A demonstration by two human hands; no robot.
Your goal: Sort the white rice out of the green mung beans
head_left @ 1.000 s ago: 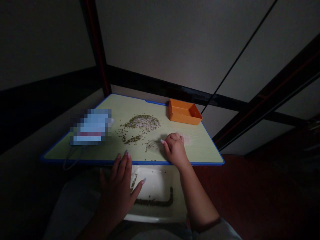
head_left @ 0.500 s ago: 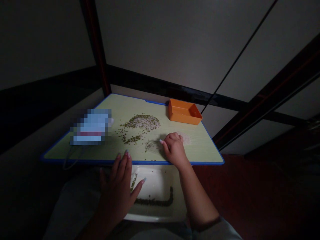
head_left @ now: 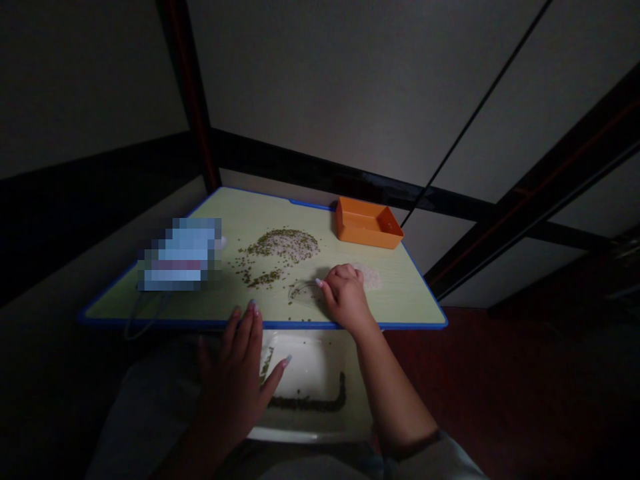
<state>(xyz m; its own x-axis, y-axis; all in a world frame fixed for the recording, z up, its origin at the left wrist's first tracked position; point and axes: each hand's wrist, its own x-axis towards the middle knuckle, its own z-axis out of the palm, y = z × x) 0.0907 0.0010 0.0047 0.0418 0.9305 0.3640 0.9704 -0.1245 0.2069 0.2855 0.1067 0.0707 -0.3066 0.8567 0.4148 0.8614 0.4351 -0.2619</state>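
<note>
My right hand (head_left: 345, 297) rests on the table with its fingers curled in. What they hold, if anything, is hidden. Just left of its thumb lies a faint, see-through shape (head_left: 305, 292) with curved dark lines; I cannot tell what it is. Past the knuckles is a small patch of pale grains (head_left: 369, 275). My left hand (head_left: 237, 363) is open, fingers stretched toward the near table edge, above the left side of a white tray (head_left: 310, 437). Small green beans (head_left: 307, 405) line the tray's near and right sides. A mixed pile of green beans and pale grains (head_left: 290, 245) sits mid-table.
An orange box (head_left: 370, 230) stands at the table's back right. A pixelated pale blue item (head_left: 183, 250) lies at the left with a cord loop (head_left: 145, 320). The light green table (head_left: 400, 297) has a blue edge and meets the wall behind. Loose beans are scattered near the front.
Almost nothing differs. The view has shifted very slightly, and both hands keep their places and poses.
</note>
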